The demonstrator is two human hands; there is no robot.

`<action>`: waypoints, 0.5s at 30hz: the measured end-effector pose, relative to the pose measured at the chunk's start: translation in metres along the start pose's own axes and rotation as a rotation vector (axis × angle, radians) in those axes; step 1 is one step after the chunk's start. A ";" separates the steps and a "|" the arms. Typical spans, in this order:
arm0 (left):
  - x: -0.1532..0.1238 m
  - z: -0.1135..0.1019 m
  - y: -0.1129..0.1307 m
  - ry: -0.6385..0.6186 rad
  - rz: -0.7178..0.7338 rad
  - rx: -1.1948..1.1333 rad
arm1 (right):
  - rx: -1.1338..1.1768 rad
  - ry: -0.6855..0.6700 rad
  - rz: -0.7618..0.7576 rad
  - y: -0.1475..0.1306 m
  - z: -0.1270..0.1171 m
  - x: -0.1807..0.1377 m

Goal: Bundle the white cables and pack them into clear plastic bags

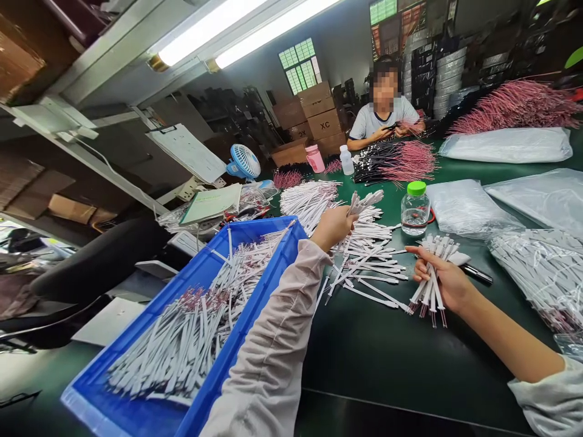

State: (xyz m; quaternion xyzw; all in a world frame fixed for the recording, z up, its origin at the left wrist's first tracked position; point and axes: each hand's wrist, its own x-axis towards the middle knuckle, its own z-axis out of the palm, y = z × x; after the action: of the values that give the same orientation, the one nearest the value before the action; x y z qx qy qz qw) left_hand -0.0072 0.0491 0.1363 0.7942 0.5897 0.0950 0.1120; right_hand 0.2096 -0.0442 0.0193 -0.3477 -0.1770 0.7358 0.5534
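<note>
Green surface (378,358), lamps (277,31) at eleven o'clock; left fingers (351,225), partly hidden, and right fingers (423,252) close round strips (429,294); bag (532,273) at three o'clock cut off.

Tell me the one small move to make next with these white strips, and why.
Probably bring the left hand across and add its strips to the bunch in the right hand. Both hold similar white strips, and more lie loose in the pile between them, so joining the two lots would likely free the left hand.
</note>
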 end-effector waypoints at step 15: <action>-0.060 0.115 0.033 -0.751 -0.059 -1.495 | 0.137 -0.137 -0.042 -0.006 0.007 -0.004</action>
State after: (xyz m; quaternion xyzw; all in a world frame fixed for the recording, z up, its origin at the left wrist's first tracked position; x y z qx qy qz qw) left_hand 0.0381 -0.0251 0.0345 0.4740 0.3154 0.1873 0.8005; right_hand 0.2093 -0.0457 0.0292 -0.2541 -0.1713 0.7564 0.5779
